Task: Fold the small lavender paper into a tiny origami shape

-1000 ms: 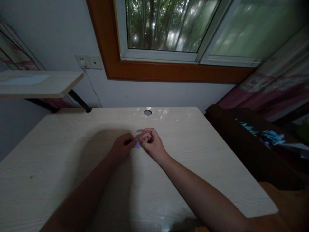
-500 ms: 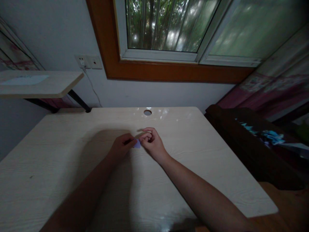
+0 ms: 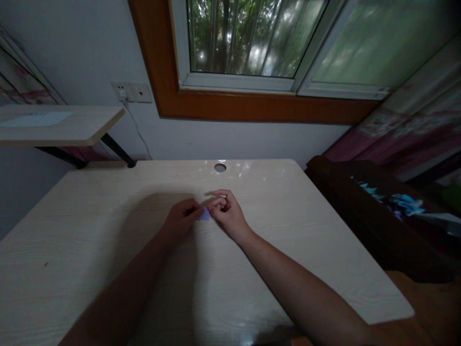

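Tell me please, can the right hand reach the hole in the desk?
Probably yes: the hole lies just beyond the right hand, and nothing visible stands between them, though that hand is at the purple piece.

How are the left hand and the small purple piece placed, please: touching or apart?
Touching: the head view shows the left hand pinching the small purple piece by its upper-left edge.

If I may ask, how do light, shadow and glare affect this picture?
In the head view, light is dim, with a broad shadow around the left hand; in the same view, small glints speckle the desk near its round hole; there too, the purple piece shows little detail.
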A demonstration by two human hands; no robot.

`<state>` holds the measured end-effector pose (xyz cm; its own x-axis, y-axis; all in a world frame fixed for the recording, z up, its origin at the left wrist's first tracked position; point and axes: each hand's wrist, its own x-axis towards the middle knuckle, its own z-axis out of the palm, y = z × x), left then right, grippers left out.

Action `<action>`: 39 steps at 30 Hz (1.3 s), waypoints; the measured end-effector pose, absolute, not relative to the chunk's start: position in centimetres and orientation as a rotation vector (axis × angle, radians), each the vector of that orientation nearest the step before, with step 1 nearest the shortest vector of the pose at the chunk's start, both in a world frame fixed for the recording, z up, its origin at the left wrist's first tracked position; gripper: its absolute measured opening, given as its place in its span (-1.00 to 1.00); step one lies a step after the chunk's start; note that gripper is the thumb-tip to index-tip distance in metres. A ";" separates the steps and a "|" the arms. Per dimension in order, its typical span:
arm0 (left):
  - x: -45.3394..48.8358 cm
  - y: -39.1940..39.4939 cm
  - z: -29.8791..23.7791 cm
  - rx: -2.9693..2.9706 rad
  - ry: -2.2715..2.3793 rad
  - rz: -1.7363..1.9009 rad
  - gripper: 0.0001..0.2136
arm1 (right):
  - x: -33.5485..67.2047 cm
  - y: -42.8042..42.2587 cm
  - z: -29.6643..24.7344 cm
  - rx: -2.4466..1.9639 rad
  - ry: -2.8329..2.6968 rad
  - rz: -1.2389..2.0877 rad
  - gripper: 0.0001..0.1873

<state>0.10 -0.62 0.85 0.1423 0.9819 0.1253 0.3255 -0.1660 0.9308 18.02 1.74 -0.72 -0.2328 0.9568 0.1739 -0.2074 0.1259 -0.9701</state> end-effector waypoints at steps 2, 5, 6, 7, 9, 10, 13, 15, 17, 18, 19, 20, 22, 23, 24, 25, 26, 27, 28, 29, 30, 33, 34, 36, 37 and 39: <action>0.1 -0.6 0.8 1.634 1.291 1.044 -0.76 | 18.0 1.7 -0.8 -0.818 -1.305 1.364 -0.58; 0.1 -0.6 0.8 1.633 1.297 1.031 -0.75 | 18.0 1.8 -0.9 -0.806 -1.302 1.372 -0.58; 0.1 -0.6 0.8 1.631 1.296 1.027 -0.75 | 18.0 1.8 -0.9 -0.805 -1.303 1.373 -0.58; 0.1 -0.6 0.7 1.631 1.295 1.028 -0.75 | 18.0 1.8 -1.0 -0.805 -1.303 1.371 -0.58; 0.1 -0.5 0.7 1.634 1.292 1.031 -0.75 | 18.0 1.8 -1.0 -0.807 -1.307 1.367 -0.58; 0.1 -0.5 0.6 1.634 1.291 1.031 -0.75 | 18.0 1.8 -1.0 -0.806 -1.310 1.363 -0.57; 0.1 -0.5 0.6 1.619 1.282 1.034 -0.74 | 18.0 1.8 -1.0 -0.802 -1.314 1.361 -0.57; 0.1 -0.5 0.6 1.598 1.263 1.036 -0.74 | 18.0 1.8 -0.9 -0.805 -1.309 1.358 -0.57; 0.1 -0.5 0.7 1.590 1.250 1.031 -0.74 | 18.0 1.8 -0.8 -0.811 -1.308 1.353 -0.58; 0.1 -0.5 0.7 1.591 1.250 1.028 -0.74 | 18.0 1.8 -0.8 -0.812 -1.309 1.352 -0.58; 0.1 -0.5 0.7 1.596 1.254 1.026 -0.73 | 18.0 1.8 -0.8 -0.811 -1.311 1.352 -0.58; 0.1 -0.5 0.7 1.601 1.259 1.024 -0.73 | 18.0 1.8 -0.8 -0.810 -1.311 1.353 -0.58; 0.0 -0.5 0.6 1.605 1.266 1.022 -0.73 | 17.9 1.8 -0.8 -0.806 -1.310 1.355 -0.58; 0.0 -0.6 0.6 1.603 1.267 1.021 -0.73 | 17.9 1.8 -0.8 -0.803 -1.308 1.354 -0.59; 0.0 -0.6 0.6 1.598 1.265 1.022 -0.73 | 17.9 1.8 -0.8 -0.801 -1.306 1.356 -0.59; 0.0 -0.6 0.6 1.592 1.261 1.025 -0.73 | 17.9 1.8 -0.8 -0.800 -1.303 1.357 -0.59; 0.0 -0.6 0.6 1.585 1.257 1.031 -0.73 | 17.9 1.7 -0.8 -0.799 -1.300 1.359 -0.59; 0.1 -0.6 0.6 1.580 1.253 1.035 -0.73 | 17.9 1.7 -0.8 -0.799 -1.300 1.362 -0.59; 0.1 -0.6 0.7 1.577 1.248 1.038 -0.73 | 17.9 1.7 -0.8 -0.801 -1.300 1.362 -0.58; 0.1 -0.6 0.7 1.576 1.245 1.042 -0.73 | 18.0 1.7 -0.8 -0.803 -1.301 1.363 -0.58; 0.1 -0.6 0.7 1.576 1.246 1.046 -0.73 | 18.0 1.7 -0.8 -0.805 -1.302 1.361 -0.58; 0.2 -0.6 0.9 1.574 1.254 1.047 -0.74 | 18.0 1.8 -0.8 -0.818 -1.308 1.350 -0.58; 0.2 -0.6 0.9 1.575 1.254 1.048 -0.73 | 18.0 1.8 -0.9 -0.820 -1.311 1.346 -0.58; 0.2 -0.6 0.9 1.588 1.255 1.041 -0.73 | 18.0 1.8 -0.9 -0.814 -1.317 1.339 -0.58; 0.2 -0.6 0.9 1.599 1.256 1.039 -0.73 | 18.0 1.8 -1.0 -0.804 -1.320 1.340 -0.59; 0.1 -0.6 0.9 1.616 1.263 1.039 -0.73 | 18.0 1.9 -1.0 -0.785 -1.322 1.347 -0.60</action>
